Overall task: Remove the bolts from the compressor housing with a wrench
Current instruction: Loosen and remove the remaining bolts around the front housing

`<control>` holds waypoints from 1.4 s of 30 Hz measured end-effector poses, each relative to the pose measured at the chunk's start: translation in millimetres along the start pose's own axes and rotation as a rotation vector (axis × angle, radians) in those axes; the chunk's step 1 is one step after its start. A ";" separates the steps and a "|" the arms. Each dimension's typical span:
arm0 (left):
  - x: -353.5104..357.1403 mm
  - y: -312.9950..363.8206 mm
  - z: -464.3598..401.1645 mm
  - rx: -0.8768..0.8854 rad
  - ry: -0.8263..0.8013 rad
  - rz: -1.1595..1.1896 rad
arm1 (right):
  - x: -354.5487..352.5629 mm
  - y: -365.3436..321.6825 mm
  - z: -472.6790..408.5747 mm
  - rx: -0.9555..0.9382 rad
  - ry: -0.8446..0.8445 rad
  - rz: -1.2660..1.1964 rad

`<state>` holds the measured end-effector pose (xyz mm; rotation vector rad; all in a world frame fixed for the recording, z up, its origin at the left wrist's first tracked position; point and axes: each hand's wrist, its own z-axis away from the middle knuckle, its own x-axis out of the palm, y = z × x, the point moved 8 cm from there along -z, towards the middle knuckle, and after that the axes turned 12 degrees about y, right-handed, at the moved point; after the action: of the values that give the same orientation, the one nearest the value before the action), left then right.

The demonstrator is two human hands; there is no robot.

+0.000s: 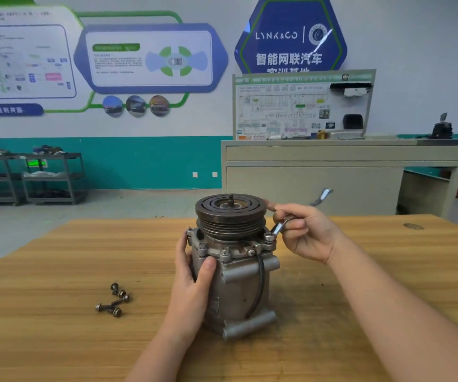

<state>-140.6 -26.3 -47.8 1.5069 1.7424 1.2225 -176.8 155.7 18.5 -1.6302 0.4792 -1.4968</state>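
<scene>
Loose bolts (113, 299) lie at the left on the table (57, 257), clear of the work. The left hand (194, 274) wraps the housing (239, 282), bracing it against turning. On the right flange, the wrench (279, 228) seems seated on a bolt (268, 237); the right hand (305, 232) curls round its shank for leverage.

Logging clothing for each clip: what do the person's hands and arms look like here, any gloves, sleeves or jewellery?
Both hands, left hand and right hand, are bare, without gloves. Both forearms are uncovered to the frame edge, with no sleeve showing. No ring, watch or bracelet is visible.
</scene>
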 end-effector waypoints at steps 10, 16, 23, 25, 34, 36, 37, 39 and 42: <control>1.7 -1.1 -1.0 -0.003 -0.011 -0.003 | -5.3 -25.4 25.8 -0.274 -0.012 -0.284; 1.2 0.2 -0.3 -0.017 -0.004 -0.008 | 6.5 -39.8 80.6 -0.941 0.269 0.203; 2.2 3.0 0.7 0.009 -0.003 -0.008 | 46.1 -24.7 107.9 -1.363 0.143 0.809; 2.1 3.6 1.1 0.009 -0.006 -0.017 | 49.8 -20.5 109.2 -1.444 0.129 0.923; 1.8 1.4 -1.9 0.002 -0.001 -0.024 | 66.0 2.1 125.1 -1.777 0.314 1.090; 1.3 -0.4 -1.8 -0.003 -0.008 -0.035 | 69.9 16.7 126.8 -1.847 0.381 1.142; 1.9 0.5 -1.6 0.006 -0.017 -0.027 | 70.1 22.6 127.6 -1.863 0.400 1.148; 2.9 3.7 -0.2 0.011 -0.027 -0.016 | 62.8 30.8 129.0 -1.859 0.467 1.086; 1.8 6.7 0.8 0.002 -0.010 -0.026 | 36.1 20.1 123.7 -1.584 0.541 0.552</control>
<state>-137.2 -24.6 -42.0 1.4846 1.7514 1.1986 -47.4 157.1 34.6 -1.7292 2.6374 -0.9941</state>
